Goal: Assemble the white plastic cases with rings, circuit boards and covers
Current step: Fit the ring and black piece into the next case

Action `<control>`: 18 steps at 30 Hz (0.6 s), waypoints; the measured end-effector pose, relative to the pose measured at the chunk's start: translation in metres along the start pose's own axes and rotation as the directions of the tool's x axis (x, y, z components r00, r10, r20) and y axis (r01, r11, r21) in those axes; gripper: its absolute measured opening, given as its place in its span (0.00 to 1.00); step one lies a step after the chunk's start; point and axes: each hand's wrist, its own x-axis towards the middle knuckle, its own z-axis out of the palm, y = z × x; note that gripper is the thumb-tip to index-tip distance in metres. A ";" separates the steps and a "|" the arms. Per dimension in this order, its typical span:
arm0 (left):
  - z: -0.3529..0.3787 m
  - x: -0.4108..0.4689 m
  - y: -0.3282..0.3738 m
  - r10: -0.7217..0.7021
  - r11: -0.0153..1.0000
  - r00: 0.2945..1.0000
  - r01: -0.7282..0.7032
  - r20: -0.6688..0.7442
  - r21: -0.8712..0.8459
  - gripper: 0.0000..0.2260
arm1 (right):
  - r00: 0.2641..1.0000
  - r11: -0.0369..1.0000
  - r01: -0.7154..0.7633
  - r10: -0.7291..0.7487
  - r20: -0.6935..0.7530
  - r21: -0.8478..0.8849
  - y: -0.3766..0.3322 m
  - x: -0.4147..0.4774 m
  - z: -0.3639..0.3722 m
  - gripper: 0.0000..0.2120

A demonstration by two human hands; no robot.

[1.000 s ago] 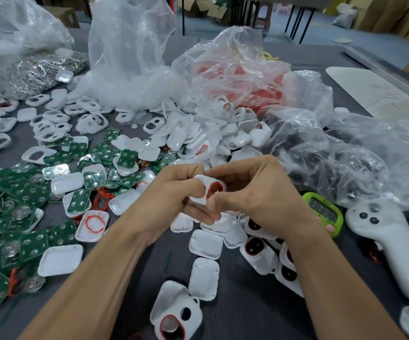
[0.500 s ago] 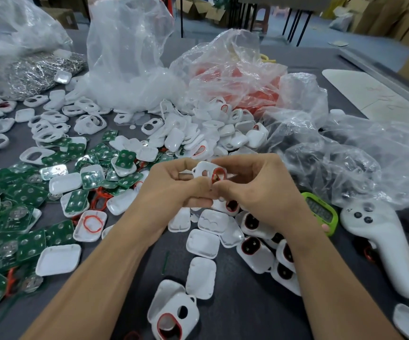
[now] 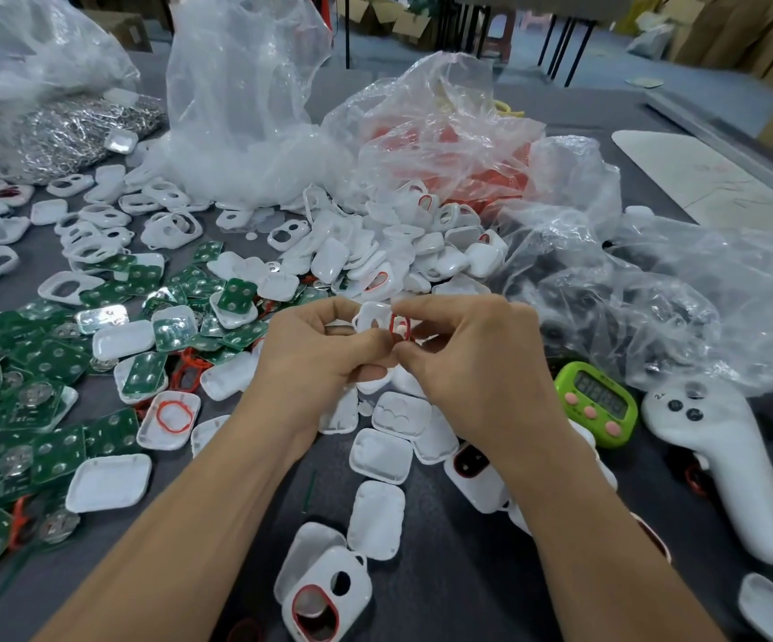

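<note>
White case: A small white case (image 3: 372,317) is held up above the grey counter (image 3: 444,576), in the middle of the view, between the two hands. It is flat, with round corners and holes cut through it.
Red ring: A thin red ring (image 3: 397,327) is seen at the hole on the right side of the white case. Whether it is pushed all the way in cannot be told.
Left hand: The white case is gripped from the left by the left hand (image 3: 315,354), with the fingers curled round it.
Right hand: The ring side of the white case is pinched by the curled fingers of the right hand (image 3: 472,363).
Circuit boards: Green circuit boards (image 3: 50,359) with silver dots are heaped on the left.
Covers: White covers (image 3: 108,481) are spread on the counter, many with the hollow side up.
Ringed case: Near the bottom, another case (image 3: 324,600) with a red ring round its oval hole is laid over a cover.
Timer: A green timer (image 3: 597,403) is set just beside the right wrist.
Controller: A white controller (image 3: 718,456) is laid to the right of the timer.
Bags: Clear plastic bags (image 3: 245,108) are piled at the back.
</note>
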 end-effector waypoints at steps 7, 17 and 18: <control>0.001 0.004 0.000 0.001 1.000 1.000 -0.001 -0.003 -0.025 0.03 | 0.995 0.999 0.032 -0.030 -0.098 0.020 -0.001 -0.001 0.006 0.06; 0.003 0.004 0.001 -0.028 0.999 0.998 0.026 -0.053 -0.030 0.02 | 0.981 0.952 -0.158 0.181 -0.068 0.263 0.008 0.004 0.001 0.06; 0.003 0.004 0.001 -0.021 1.000 0.998 0.020 -0.055 -0.021 0.02 | 0.986 0.965 -0.133 0.152 -0.070 0.226 0.007 0.003 0.001 0.06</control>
